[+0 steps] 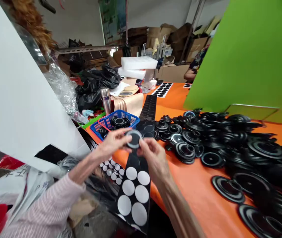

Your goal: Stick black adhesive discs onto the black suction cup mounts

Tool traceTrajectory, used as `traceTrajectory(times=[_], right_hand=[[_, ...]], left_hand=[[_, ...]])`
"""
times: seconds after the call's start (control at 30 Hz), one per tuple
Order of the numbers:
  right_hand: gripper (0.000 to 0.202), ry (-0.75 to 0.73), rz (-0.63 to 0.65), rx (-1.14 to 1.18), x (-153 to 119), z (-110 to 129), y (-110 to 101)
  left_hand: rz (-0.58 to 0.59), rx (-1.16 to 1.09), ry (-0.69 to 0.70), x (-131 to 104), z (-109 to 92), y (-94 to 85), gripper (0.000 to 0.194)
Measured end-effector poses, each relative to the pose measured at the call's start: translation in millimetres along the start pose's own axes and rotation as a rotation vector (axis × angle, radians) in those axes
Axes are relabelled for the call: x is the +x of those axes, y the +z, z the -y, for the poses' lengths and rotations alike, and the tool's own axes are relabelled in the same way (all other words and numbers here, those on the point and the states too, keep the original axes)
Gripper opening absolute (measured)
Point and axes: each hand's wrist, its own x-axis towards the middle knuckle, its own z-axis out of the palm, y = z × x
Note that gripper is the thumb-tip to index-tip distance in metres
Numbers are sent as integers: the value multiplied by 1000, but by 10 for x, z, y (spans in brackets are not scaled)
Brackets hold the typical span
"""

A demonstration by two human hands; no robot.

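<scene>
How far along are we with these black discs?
A few discs already sit in the blue basket, likely done. One disc is in hand, between the left hand and right hand. Seemingly left: the big pile on the orange table; white circles also remain on the black strip.

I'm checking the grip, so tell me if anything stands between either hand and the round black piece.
Nothing visible does: the left hand holds the round black piece at one side, the right hand at the other.
</scene>
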Motion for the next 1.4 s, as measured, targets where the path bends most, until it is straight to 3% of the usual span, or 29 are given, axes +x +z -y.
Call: traceTrajectory(times=[0.1,0.13,0.2,0.27,0.3,0.37,0.43,0.63,0.73,0.9,1.0,1.07,1.2,1.33,1.4], right_hand=[[36,-99,30,159,312,150,149],[33,-149,9,96,325,133,114],[26,-207,-31,-154,199,-5,-46],[24,-169,-36,-432,-63,-240,-244],[25,-132,-20,-534,-206,-370,-329],[24,-109,14,-657,-439,-598,-439],[24,-144,61,-704,-551,-738,-470],[27,-333,53,-798,-426,-731,-378],[24,-370,20,-899,-381,-716,-325],[20,-405,27,-992,-363,-754,-309],[25,-386,-61,-911,-337,-717,-401],[26,-358,-145,-856,-351,-652,-479],[24,-475,-131,-900,-537,-552,-519],[27,-674,-105,-1044,-752,-630,-450],[27,-707,-133,-1073,-817,-686,-446]], left_hand=[[-271,297,200,59,-191,-285,51],[-293,406,230,17,-134,-343,44],[-183,517,106,-129,147,-372,41],[-18,389,-139,-280,550,-285,36],[-5,273,-263,-328,748,-211,35],[-74,10,-396,-347,1057,-47,36],[-130,-153,-416,-292,1204,82,35],[-21,-297,-292,-217,1151,183,25],[15,-374,-205,-268,1172,227,20],[20,-382,-199,-299,1245,319,23],[-15,-285,-247,-327,1252,294,28],[-57,-84,-264,-365,1217,252,31],[-230,383,-85,-409,1053,205,37],[-6,335,-176,-373,880,255,47],[43,347,-229,-378,815,295,53]])
